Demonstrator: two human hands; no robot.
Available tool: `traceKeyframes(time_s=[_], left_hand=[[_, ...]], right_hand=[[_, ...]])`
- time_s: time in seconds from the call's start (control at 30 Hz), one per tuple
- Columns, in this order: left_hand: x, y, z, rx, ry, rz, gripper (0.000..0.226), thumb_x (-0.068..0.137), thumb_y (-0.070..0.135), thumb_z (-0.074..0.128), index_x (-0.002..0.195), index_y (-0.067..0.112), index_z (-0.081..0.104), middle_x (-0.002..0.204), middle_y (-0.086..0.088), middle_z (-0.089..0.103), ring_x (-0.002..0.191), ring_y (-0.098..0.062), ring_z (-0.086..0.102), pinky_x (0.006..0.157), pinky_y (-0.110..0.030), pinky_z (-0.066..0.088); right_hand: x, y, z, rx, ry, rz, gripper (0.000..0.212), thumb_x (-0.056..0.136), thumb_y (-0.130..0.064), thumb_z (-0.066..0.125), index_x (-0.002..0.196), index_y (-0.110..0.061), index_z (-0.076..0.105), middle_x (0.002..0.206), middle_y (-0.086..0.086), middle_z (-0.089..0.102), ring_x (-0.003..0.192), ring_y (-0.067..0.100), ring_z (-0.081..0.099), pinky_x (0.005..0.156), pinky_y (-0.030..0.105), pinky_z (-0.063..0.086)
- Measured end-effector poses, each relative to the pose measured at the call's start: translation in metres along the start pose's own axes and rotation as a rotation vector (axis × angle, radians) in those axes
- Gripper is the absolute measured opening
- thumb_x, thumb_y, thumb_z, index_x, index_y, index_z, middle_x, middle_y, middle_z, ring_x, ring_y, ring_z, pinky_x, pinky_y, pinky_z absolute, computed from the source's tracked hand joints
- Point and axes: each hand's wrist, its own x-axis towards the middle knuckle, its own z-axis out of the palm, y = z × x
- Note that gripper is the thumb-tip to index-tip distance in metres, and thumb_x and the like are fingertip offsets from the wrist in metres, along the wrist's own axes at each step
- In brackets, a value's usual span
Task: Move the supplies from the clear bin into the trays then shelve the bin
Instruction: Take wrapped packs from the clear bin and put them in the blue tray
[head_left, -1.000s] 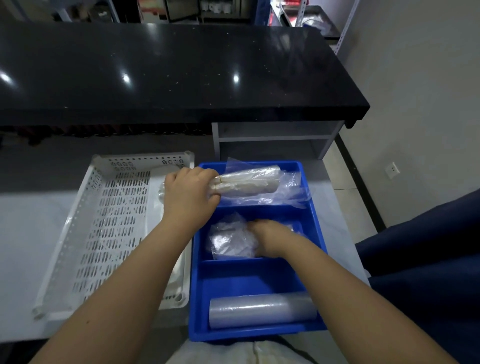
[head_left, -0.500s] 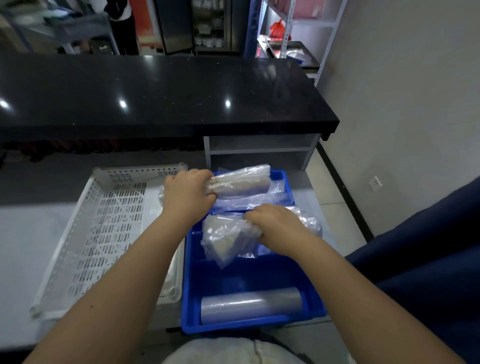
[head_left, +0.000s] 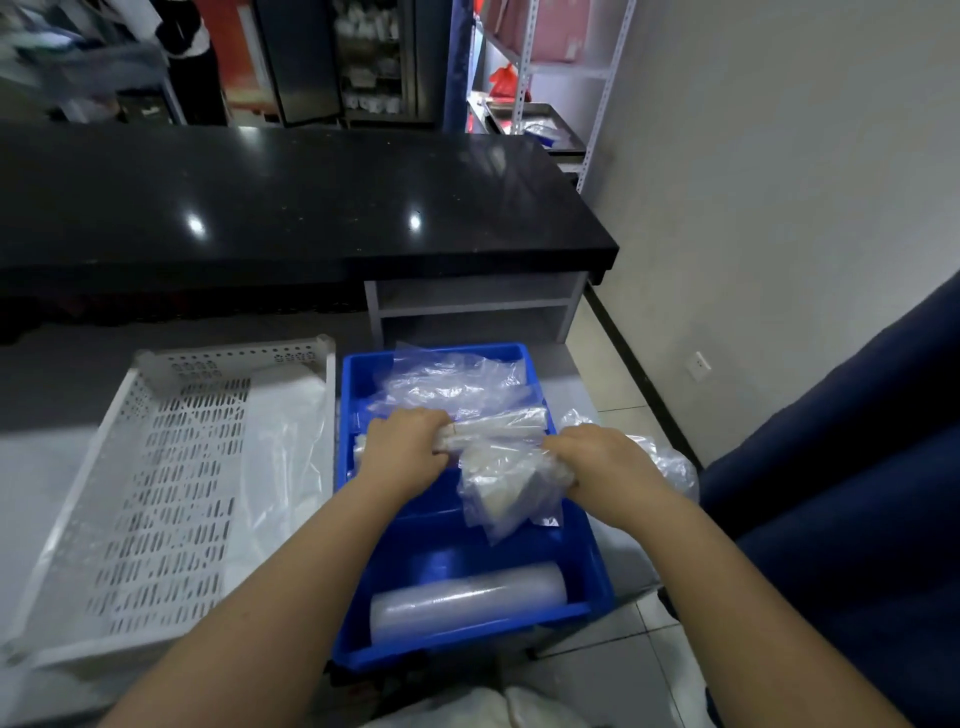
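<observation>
A blue divided tray (head_left: 587, 556) sits on the grey counter in front of me. My left hand (head_left: 405, 447) grips a roll wrapped in clear plastic (head_left: 498, 428) over the tray's middle. My right hand (head_left: 597, 460) holds a crumpled clear bag of supplies (head_left: 504, 493) that hangs above the middle compartment. Loose clear bags (head_left: 452, 379) fill the far compartment. A roll of clear film (head_left: 467, 597) lies in the near compartment. A white perforated tray (head_left: 156, 493) stands to the left with a thin plastic sheet (head_left: 280, 447) in its right side.
A black counter (head_left: 291, 208) runs across behind the trays, with an open shelf below its right end. More clear plastic (head_left: 660, 462) lies just right of the blue tray. Dark blue fabric (head_left: 841, 493) is at the right. White metal shelving stands in the far corner.
My left hand has carried the wrapped roll right and nearer, over the blue tray's middle. My right hand has lifted the crumpled bag out of the compartment and shifted it right.
</observation>
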Motion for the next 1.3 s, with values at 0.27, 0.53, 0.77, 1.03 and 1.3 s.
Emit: traceKeyframes(time_s=[0.27, 0.53, 0.77, 1.03, 1.3], left_hand=[[-0.006, -0.023, 0.019, 0.149, 0.12, -0.008, 0.057, 0.078, 0.044, 0.069, 0.129, 0.03, 0.049, 0.124, 0.002, 0.054, 0.117, -0.024, 0.044, 0.094, -0.041, 0.031], [-0.022, -0.04, -0.045, -0.081, 0.437, -0.06, 0.034, 0.082, 0.026, 0.069, 0.115, 0.02, 0.064, 0.109, -0.003, 0.064, 0.105, -0.029, 0.053, 0.085, -0.041, 0.039], [-0.049, -0.035, -0.025, -0.129, 0.173, 0.049, 0.037, 0.08, 0.041, 0.069, 0.115, 0.027, 0.065, 0.118, 0.006, 0.065, 0.113, -0.02, 0.053, 0.093, -0.039, 0.042], [-0.046, -0.027, 0.004, 0.128, -0.08, 0.041, 0.028, 0.08, 0.03, 0.058, 0.108, 0.032, 0.062, 0.105, 0.005, 0.061, 0.102, -0.021, 0.053, 0.072, -0.032, 0.029], [-0.052, -0.023, -0.003, 0.03, 0.019, 0.076, 0.045, 0.084, 0.034, 0.06, 0.128, 0.029, 0.054, 0.123, 0.004, 0.06, 0.112, -0.022, 0.052, 0.094, -0.037, 0.042]], right_hand=[[0.008, -0.003, 0.01, -0.04, -0.03, 0.002, 0.019, 0.074, -0.011, 0.06, 0.078, -0.025, 0.047, 0.082, -0.005, 0.057, 0.075, 0.018, 0.052, 0.062, 0.029, 0.041], [0.067, -0.049, 0.016, 0.06, 0.085, -0.068, 0.028, 0.068, -0.004, 0.061, 0.085, -0.024, 0.054, 0.089, 0.002, 0.061, 0.086, 0.028, 0.056, 0.061, 0.03, 0.032], [0.09, -0.076, 0.075, 0.045, -0.094, -0.11, 0.016, 0.078, -0.02, 0.063, 0.092, -0.024, 0.056, 0.095, 0.007, 0.063, 0.087, 0.031, 0.059, 0.069, 0.035, 0.045], [0.082, -0.059, 0.066, 0.28, -0.225, -0.158, 0.028, 0.077, -0.023, 0.066, 0.103, -0.028, 0.058, 0.103, -0.002, 0.061, 0.092, 0.022, 0.057, 0.079, 0.036, 0.049], [0.042, -0.02, 0.048, 0.314, 0.137, -0.063, 0.042, 0.076, -0.029, 0.076, 0.115, -0.03, 0.061, 0.116, -0.01, 0.06, 0.109, 0.012, 0.048, 0.095, 0.028, 0.039]])
